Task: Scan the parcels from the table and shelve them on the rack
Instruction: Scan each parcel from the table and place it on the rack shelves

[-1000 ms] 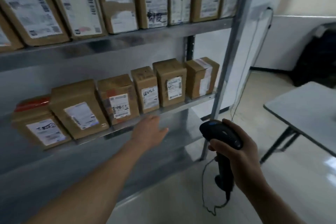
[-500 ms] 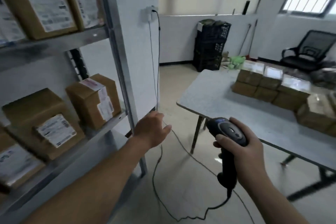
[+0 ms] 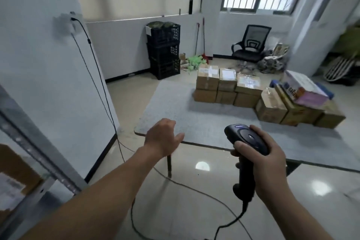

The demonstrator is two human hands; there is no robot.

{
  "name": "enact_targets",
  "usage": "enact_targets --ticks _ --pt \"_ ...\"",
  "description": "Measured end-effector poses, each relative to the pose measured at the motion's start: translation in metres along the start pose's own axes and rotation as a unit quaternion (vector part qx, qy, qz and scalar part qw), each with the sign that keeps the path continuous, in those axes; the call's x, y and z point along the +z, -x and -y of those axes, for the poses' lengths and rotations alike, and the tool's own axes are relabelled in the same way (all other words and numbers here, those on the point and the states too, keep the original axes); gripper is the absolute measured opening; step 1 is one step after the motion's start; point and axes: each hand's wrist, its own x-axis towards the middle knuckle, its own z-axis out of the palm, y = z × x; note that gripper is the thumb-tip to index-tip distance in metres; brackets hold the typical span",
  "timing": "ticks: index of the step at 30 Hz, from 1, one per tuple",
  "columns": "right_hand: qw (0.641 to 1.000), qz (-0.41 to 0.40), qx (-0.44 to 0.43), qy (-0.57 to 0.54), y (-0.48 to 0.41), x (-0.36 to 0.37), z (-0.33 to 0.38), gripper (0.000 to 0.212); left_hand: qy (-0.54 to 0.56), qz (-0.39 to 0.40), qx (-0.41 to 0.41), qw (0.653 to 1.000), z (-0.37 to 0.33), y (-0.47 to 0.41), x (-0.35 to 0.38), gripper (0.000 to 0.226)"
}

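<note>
Several brown cardboard parcels (image 3: 228,85) stand stacked in rows on the far part of the grey table (image 3: 194,121), with more boxes (image 3: 292,107) to their right. My right hand (image 3: 265,161) grips a black corded barcode scanner (image 3: 245,142) upright in front of the table's near edge. My left hand (image 3: 163,138) hangs over the table's near left corner with relaxed fingers and holds nothing. The metal rack (image 3: 39,154) shows only at the lower left, with one parcel (image 3: 13,179) on its shelf.
The scanner's black cable (image 3: 175,181) trails across the shiny floor and up the white wall to a socket (image 3: 66,23). Stacked black crates (image 3: 163,50), brooms and an office chair (image 3: 249,45) stand at the back wall. Clutter lies at the far right.
My view has swung right, from the rack's shelves to the table with its parcels. Both hands kept their poses, the left one empty, the right one holding the scanner.
</note>
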Motion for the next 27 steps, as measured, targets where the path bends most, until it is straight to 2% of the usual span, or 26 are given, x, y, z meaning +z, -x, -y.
enact_targets --ticks 9,15,27 --pt "1.000 0.003 -0.010 -0.029 -0.134 -0.038 -0.005 0.061 -0.037 0.006 0.005 0.999 -0.057 -0.118 0.030 0.060" --pt "0.999 0.025 0.004 -0.038 -0.226 -0.061 0.000 0.062 -0.041 -0.001 -0.011 0.999 -0.101 -0.190 0.042 0.057" --pt "0.999 0.013 0.009 -0.038 -0.345 -0.069 -0.004 0.066 -0.036 0.015 -0.020 0.999 -0.128 -0.313 0.072 0.054"
